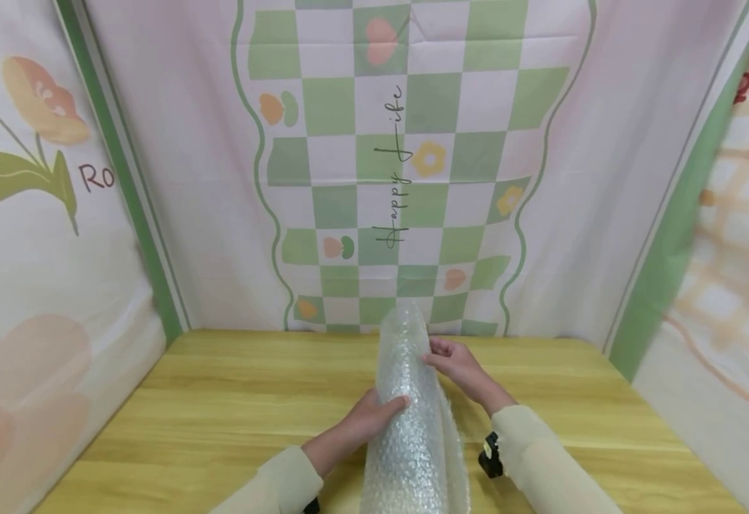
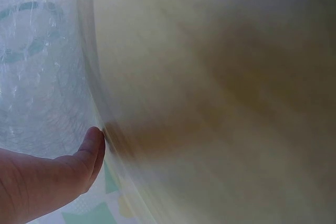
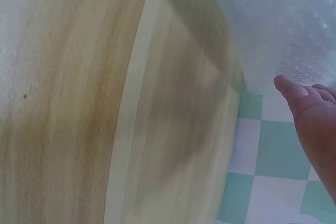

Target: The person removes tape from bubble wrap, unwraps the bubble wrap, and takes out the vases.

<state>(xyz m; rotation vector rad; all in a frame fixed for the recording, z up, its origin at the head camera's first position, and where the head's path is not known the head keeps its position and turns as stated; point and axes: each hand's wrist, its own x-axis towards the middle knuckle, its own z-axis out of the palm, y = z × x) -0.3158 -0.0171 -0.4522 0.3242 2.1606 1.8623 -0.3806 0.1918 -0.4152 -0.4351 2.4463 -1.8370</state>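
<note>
A loose roll of clear bubble wrap [image 1: 406,435] lies lengthwise at the middle of the table, its far end pointing at the back curtain. On its left side my left hand [image 1: 368,417] grips it, thumb over the top; the other fingers are mostly hidden. Farther along, my right hand [image 1: 454,364] holds the right edge near the far end, thumb against the plastic. The left wrist view shows the left hand [image 2: 58,182] against the wrap [image 2: 42,77]. In the right wrist view, the right hand [image 3: 315,114] is at the edge of the wrap [image 3: 278,24].
The wooden table [image 1: 233,400] runs back to a checked green and white curtain [image 1: 380,157]. Patterned cloth walls [image 1: 21,285] stand on both sides. A loose layer of wrap [image 1: 454,450] hangs along the roll's right side.
</note>
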